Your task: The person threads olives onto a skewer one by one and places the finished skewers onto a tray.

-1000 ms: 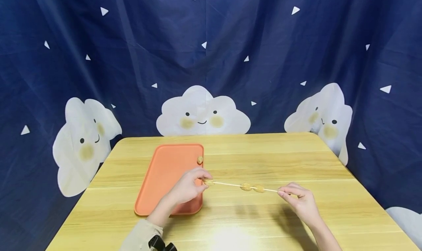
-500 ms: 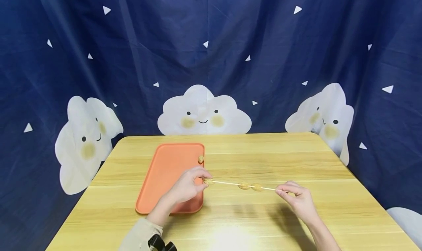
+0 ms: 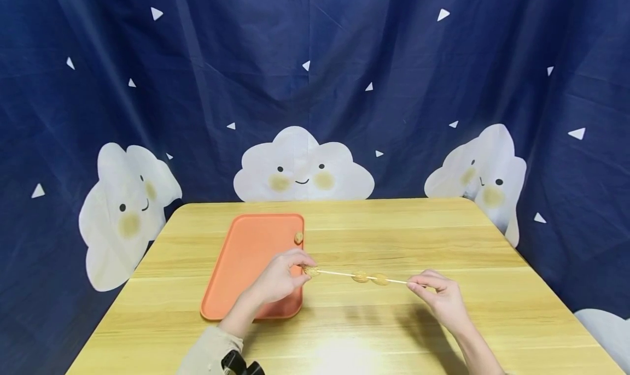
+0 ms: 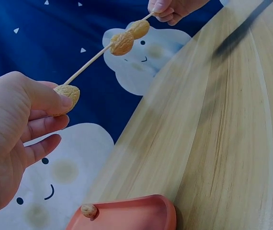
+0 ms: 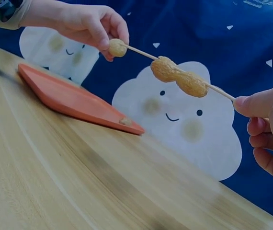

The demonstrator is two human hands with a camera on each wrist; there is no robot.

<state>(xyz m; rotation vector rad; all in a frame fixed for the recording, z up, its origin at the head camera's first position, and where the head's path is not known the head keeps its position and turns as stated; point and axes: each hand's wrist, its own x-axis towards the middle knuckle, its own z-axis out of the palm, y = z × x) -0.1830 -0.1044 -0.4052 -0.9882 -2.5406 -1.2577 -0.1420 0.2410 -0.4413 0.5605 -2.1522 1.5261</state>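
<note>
My left hand [image 3: 280, 277] pinches a tan, wrinkled ball [image 4: 68, 99] between thumb and fingers, above the tray's right side. A thin pale stick [image 3: 336, 273] runs from that ball to my right hand [image 3: 445, 300], whose thumb and fingers grip the stick's other end. Two more brown balls, one [image 5: 164, 69] beside another [image 5: 192, 84], are threaded on the middle of the stick, close together. The stick is held in the air over the table, sloping slightly down to the right in the head view.
An orange tray [image 3: 251, 244] lies on the left of the wooden table [image 3: 394, 227]. One small brown ball [image 3: 298, 238] sits at its right edge. Behind the table hangs a dark blue curtain [image 3: 344, 30] with clouds and white triangles.
The right hand has moved slightly left, towards the left hand, and the two middle balls have shifted left with it. The left hand keeps its pinch and has barely moved.
</note>
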